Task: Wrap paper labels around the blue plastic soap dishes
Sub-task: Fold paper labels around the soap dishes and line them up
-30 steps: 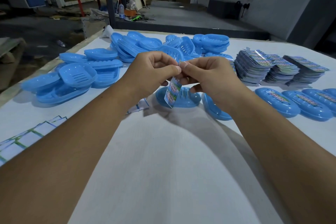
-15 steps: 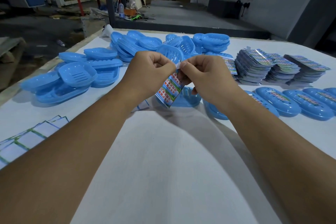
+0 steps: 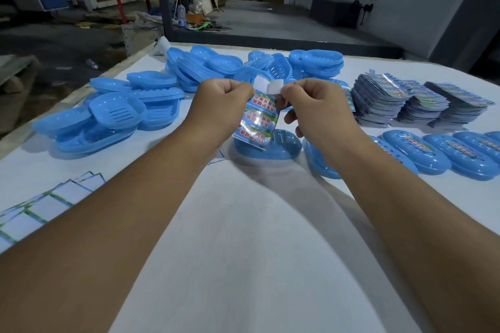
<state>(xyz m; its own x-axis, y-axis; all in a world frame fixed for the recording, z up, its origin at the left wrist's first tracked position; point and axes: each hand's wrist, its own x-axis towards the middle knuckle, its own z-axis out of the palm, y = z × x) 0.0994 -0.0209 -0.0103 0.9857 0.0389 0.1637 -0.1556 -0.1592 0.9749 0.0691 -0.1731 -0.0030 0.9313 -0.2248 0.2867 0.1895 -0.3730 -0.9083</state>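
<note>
Label point(image 3: 257, 121) first: it hangs in the air between my two hands, printed face toward me, its lower edge dangling just over the soap dish point(image 3: 281, 143) that sits on the white table point(image 3: 243, 238) straight ahead. My left hand point(image 3: 219, 105) pinches the label's top left corner with the fingers curled in. My right hand point(image 3: 316, 108) pinches a small white tab point(image 3: 276, 83) at the top edge, which I judge to be backing I am peeling off a sticky strip; I cannot tell for sure.

To do this well I should pull the tab sideways, low and steady, along the edge, not up, so the paper doesn't tear or curl. My left pinch should stay off the sticky part, or the end won't hold later. Once the strip is bare, I'd lay the label across the middle of the dish, square to its long sides, wrap it snug underneath, and press the sticky end onto the other end.

Wrapped dishes point(image 3: 416, 151) lie in a row to my right, near the stacked labels point(image 3: 400, 100); bare dishes point(image 3: 119, 111) are piled on the left.
</note>
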